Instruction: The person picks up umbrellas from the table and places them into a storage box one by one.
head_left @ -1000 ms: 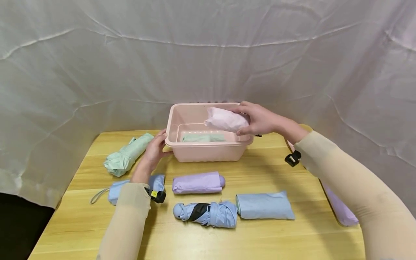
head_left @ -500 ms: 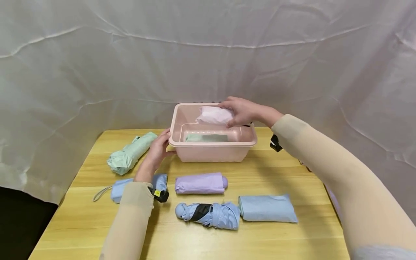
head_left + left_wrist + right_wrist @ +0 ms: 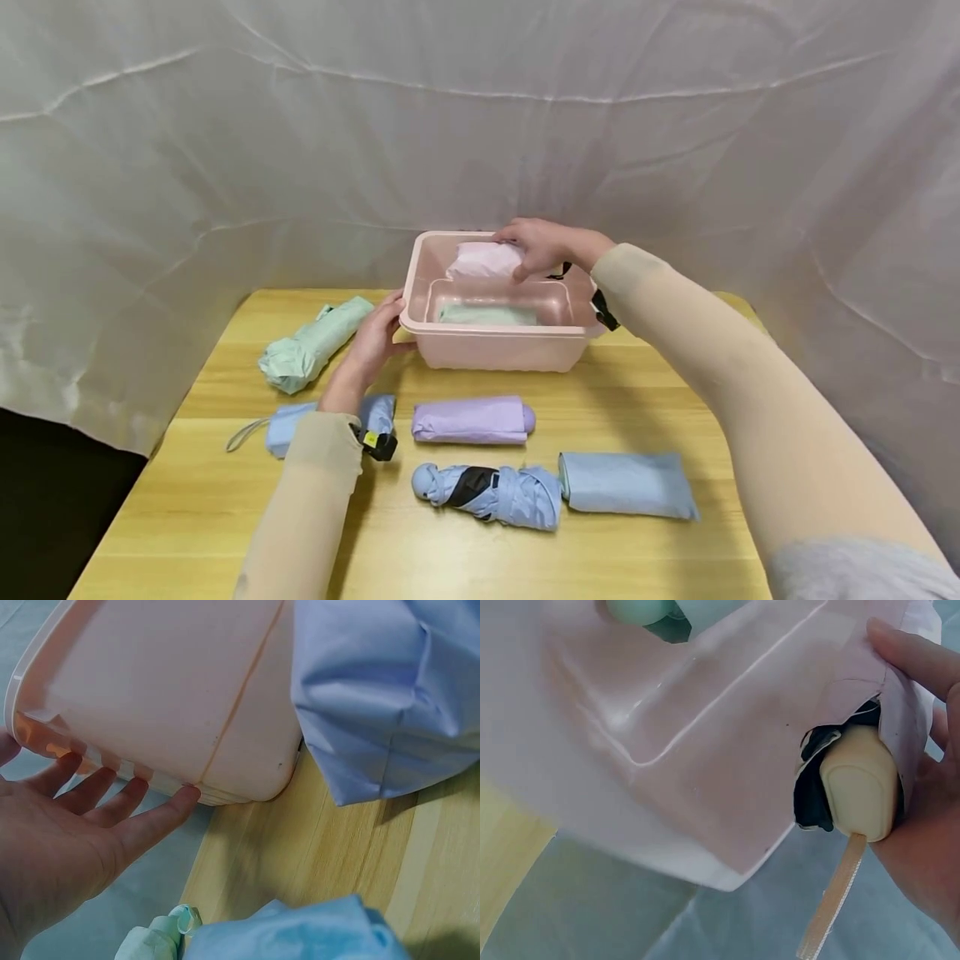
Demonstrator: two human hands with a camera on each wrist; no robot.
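A pink plastic tub (image 3: 495, 346) stands at the back middle of the wooden table (image 3: 637, 400). My right hand (image 3: 542, 243) grips a pale pink folded umbrella (image 3: 480, 260) over the tub's far side; its cream handle end (image 3: 859, 784) and strap show in the right wrist view. A mint green umbrella (image 3: 486, 315) lies inside the tub. My left hand (image 3: 378, 333) rests with straight fingers (image 3: 154, 825) against the tub's left outer wall (image 3: 172, 697).
On the table lie a mint umbrella (image 3: 311, 346) at the left, a light blue one (image 3: 375, 412) under my left forearm, a lilac one (image 3: 472, 419), a blue one with a black strap (image 3: 487, 493), and a blue sleeved one (image 3: 626, 486). White cloth (image 3: 225, 150) surrounds the table.
My right hand has carried the pink umbrella leftward and farther back over the tub, and lower toward its far wall. The left hand stays against the tub.
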